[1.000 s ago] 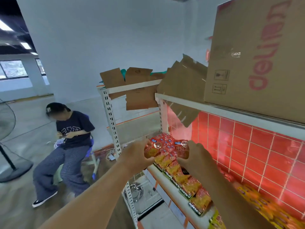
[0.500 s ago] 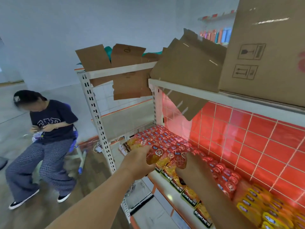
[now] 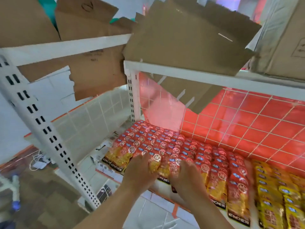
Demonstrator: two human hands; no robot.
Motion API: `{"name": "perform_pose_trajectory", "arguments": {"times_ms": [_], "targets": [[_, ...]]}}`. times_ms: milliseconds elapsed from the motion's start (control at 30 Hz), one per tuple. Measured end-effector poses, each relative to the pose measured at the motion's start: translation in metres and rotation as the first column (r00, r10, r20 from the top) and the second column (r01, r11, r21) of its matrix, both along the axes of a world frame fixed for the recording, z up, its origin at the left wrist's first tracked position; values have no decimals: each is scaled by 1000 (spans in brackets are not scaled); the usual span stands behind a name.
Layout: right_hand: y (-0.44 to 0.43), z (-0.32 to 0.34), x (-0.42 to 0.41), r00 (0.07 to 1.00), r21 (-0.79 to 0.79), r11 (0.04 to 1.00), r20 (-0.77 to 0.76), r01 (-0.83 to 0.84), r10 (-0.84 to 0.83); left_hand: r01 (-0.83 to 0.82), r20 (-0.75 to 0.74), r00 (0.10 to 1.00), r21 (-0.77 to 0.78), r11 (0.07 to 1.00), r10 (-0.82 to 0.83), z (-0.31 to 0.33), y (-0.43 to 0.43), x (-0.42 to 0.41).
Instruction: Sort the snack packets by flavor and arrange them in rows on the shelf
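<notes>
Left hand (image 3: 138, 171) and right hand (image 3: 186, 174) on the red packets (image 3: 165, 144), centre frame.
I count two flavours: glossy, flat red packets in overlapping rows across the white shelf (image 3: 162, 190), and yellow packets (image 3: 270, 187) at lower right. Both hands lie on the front red ones, fingers forward; gripping or only pressing, I cannot tell. Torn brown cardboard flaps (image 3: 189, 38) hang above.

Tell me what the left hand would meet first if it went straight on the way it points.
The left hand points forward, away from the person; the rows of red packets lie directly ahead and would be met first. Beyond them stands the wire grid, though depth is unclear.
</notes>
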State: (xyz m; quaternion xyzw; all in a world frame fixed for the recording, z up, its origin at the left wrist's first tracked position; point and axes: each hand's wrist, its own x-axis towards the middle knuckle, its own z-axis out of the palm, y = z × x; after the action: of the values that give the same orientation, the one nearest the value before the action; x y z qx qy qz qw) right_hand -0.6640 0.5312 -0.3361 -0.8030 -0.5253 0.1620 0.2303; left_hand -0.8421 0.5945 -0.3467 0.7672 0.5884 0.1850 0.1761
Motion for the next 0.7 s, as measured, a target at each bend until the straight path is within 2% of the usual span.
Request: {"name": "perform_pose_trajectory", "arguments": {"times_ms": [167, 367, 500, 700], "targets": [[6, -4, -33, 992, -95, 990, 73, 107, -101, 113, -52, 992, 12, 994, -112, -14, 9, -10], [17, 2, -53, 975, -141, 966, 72, 219, -211, 203, -10, 979, 21, 979, -203, -18, 20, -12], [26, -1, -59, 971, -152, 961, 97, 230, -217, 214, 48, 976, -3, 977, -214, -15, 26, -15], [26, -4, -64, 972, -219, 953, 155, 210, -178, 241, 41, 970, -15, 970, -240, -15, 30, -17]]}}
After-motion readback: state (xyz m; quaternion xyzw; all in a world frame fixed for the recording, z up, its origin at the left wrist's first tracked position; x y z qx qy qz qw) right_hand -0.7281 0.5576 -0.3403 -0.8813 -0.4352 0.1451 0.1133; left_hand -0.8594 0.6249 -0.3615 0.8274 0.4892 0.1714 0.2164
